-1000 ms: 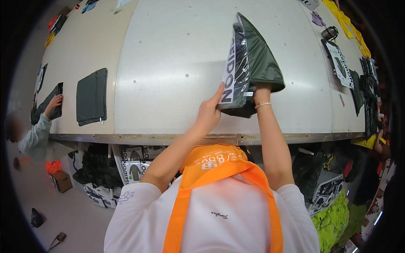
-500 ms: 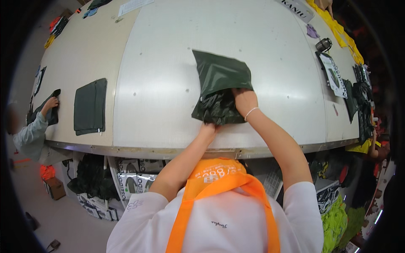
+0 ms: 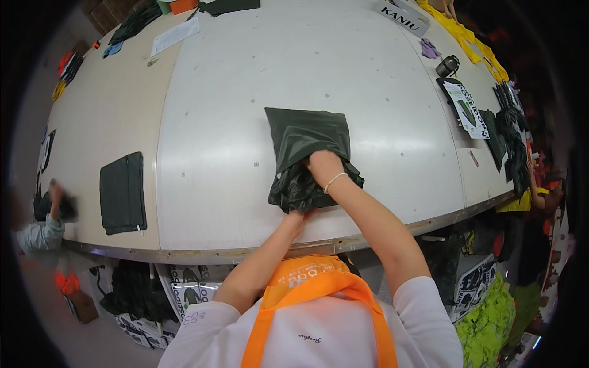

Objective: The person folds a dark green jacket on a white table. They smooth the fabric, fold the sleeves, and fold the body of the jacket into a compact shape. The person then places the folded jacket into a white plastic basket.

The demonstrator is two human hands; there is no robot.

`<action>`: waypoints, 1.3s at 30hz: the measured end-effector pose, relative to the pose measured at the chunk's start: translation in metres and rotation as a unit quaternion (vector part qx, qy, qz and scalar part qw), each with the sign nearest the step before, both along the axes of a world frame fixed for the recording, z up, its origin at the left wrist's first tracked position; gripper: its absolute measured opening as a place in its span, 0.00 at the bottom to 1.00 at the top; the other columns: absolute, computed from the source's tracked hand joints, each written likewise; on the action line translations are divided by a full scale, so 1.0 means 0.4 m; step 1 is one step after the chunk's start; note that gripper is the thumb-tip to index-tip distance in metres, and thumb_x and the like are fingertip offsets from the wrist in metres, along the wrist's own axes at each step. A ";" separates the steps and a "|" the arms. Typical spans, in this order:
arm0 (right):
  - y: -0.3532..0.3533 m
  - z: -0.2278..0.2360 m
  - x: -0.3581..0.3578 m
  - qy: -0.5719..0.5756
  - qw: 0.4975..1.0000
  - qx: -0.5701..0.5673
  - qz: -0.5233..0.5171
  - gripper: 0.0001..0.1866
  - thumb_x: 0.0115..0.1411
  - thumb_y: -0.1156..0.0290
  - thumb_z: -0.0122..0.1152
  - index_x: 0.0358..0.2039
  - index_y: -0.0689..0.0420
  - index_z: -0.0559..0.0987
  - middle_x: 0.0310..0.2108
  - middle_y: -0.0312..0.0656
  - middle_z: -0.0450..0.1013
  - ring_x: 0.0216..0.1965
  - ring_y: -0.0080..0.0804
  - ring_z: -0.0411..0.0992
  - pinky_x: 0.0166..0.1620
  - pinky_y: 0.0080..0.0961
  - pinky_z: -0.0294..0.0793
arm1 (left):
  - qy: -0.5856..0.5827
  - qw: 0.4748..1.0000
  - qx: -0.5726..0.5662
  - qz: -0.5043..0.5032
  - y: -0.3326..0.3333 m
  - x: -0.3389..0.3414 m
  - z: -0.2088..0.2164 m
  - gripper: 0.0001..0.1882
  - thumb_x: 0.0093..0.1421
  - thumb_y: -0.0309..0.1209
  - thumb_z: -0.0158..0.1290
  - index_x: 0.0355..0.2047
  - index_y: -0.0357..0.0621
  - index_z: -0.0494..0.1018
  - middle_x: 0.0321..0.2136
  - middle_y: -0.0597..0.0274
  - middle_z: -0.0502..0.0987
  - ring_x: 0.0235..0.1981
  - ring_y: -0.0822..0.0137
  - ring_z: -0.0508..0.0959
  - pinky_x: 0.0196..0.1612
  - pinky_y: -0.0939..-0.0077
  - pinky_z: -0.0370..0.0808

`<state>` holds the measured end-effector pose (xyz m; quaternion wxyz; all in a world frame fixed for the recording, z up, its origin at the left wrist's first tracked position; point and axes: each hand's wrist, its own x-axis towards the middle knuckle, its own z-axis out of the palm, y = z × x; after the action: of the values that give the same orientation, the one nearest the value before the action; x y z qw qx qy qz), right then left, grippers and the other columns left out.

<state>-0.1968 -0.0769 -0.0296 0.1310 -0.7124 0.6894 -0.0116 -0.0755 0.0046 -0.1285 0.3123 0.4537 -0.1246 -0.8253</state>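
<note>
A dark green coated-fabric pouch lies before me on the pale table, its far part smooth and flat. Its near part is glossy and crumpled, below an opening that runs across the middle. My right hand, a pale bracelet at its wrist, is closed with bent knuckles at this opening; the fingertips are hidden in the fabric. Under the near edge of the pouch reaches my left hand, with its fingers covered by the material.
To the left lies a flat, folded dark green pouch. Farther left is a co-worker's blurred hand on dark material. A dark bottle and a printed package lie at the right, near yellow fabric. The table's front edge runs before me.
The whole view has shifted, so the table sits lower. My right hand has moved left over the pouch, and its opening's edge now bunches around the hand. The co-worker's hand at the left has moved.
</note>
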 end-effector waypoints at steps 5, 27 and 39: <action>0.013 -0.050 0.046 -0.079 0.986 -0.085 0.119 0.23 0.59 0.59 0.45 0.53 0.53 0.71 0.56 0.48 0.64 0.57 0.47 0.61 0.61 0.42 0.54 | 0.023 0.997 -0.016 -0.068 -0.021 0.006 0.024 0.20 0.65 0.46 0.44 0.57 0.66 0.59 0.52 0.76 0.67 0.50 0.75 0.68 0.47 0.71 0.72; -0.080 -0.137 -0.116 -0.080 0.988 -0.101 -0.085 0.30 0.62 0.49 0.40 0.60 0.55 0.61 0.62 0.46 0.55 0.63 0.43 0.52 0.64 0.36 0.49 | 0.084 0.992 0.073 0.059 0.004 -0.069 -0.007 0.17 0.65 0.39 0.45 0.53 0.51 0.63 0.51 0.64 0.69 0.50 0.64 0.71 0.50 0.65 0.74; -0.113 -0.102 -0.083 -0.079 0.990 -0.110 -0.043 0.31 0.62 0.49 0.41 0.60 0.55 0.61 0.62 0.46 0.55 0.62 0.43 0.52 0.64 0.36 0.49 | 0.075 0.987 0.129 0.052 0.015 -0.079 -0.022 0.17 0.64 0.37 0.46 0.52 0.49 0.65 0.50 0.62 0.70 0.49 0.63 0.71 0.51 0.62 0.72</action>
<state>-0.2301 -0.1221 -0.0705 0.1051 -0.6893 0.7011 -0.1491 -0.1070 0.0105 -0.1374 0.3018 0.4327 0.0304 -0.8490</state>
